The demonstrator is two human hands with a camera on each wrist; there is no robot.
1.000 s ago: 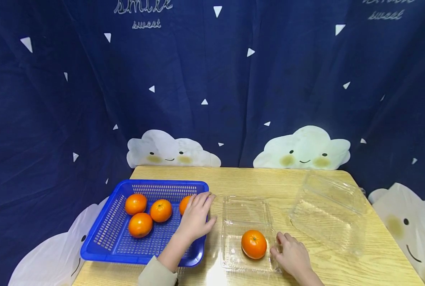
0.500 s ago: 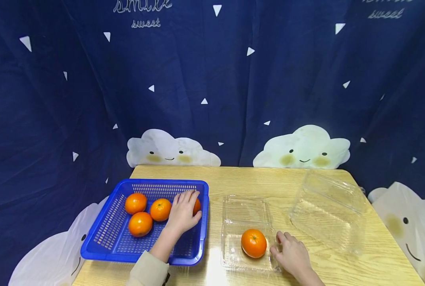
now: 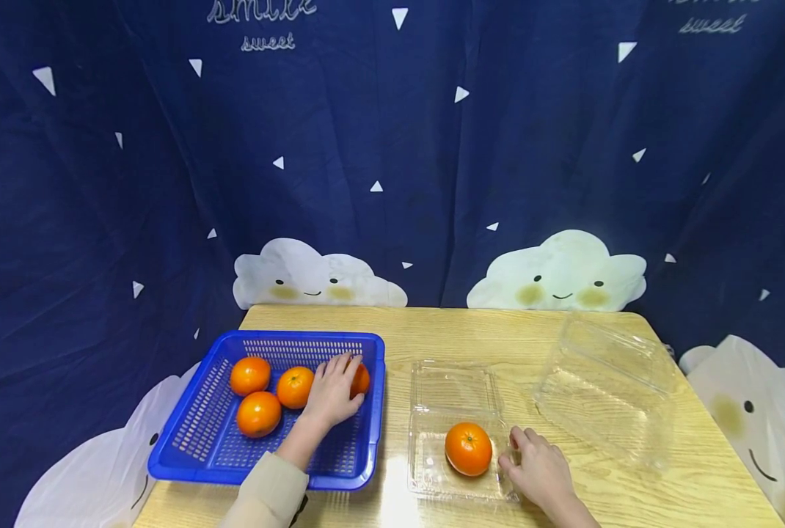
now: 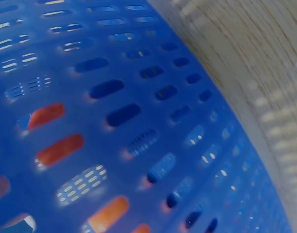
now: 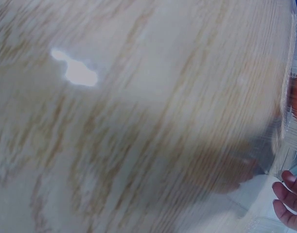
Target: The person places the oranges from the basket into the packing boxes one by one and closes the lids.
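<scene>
My left hand [image 3: 329,392] reaches into the blue plastic basket [image 3: 378,411], its fingers and thumb spread round the rightmost orange [image 3: 362,380], which it partly covers. Several more oranges lie to its left, among them one [image 3: 296,387] right beside the hand. In the left wrist view, the slotted basket wall [image 4: 138,92] hides this hand. My right hand [image 3: 539,469] rests at the right edge of an opened clear plastic clamshell box [image 3: 425,466], fingers loosely bent. A single orange [image 3: 468,449] sits in the box's near half. The right wrist view shows some right fingertips [image 5: 285,194] near the box.
A larger clear plastic container [image 3: 604,396] stands on the wooden table [image 3: 432,330] at the right. Behind the table hangs a dark blue curtain [image 3: 392,147] with white clouds. The basket's raised rim surrounds the left hand's area.
My left hand has moved left from over the basket's right rim, and its fingers now lie round the rightmost orange. The right hand and the box have stayed in place.
</scene>
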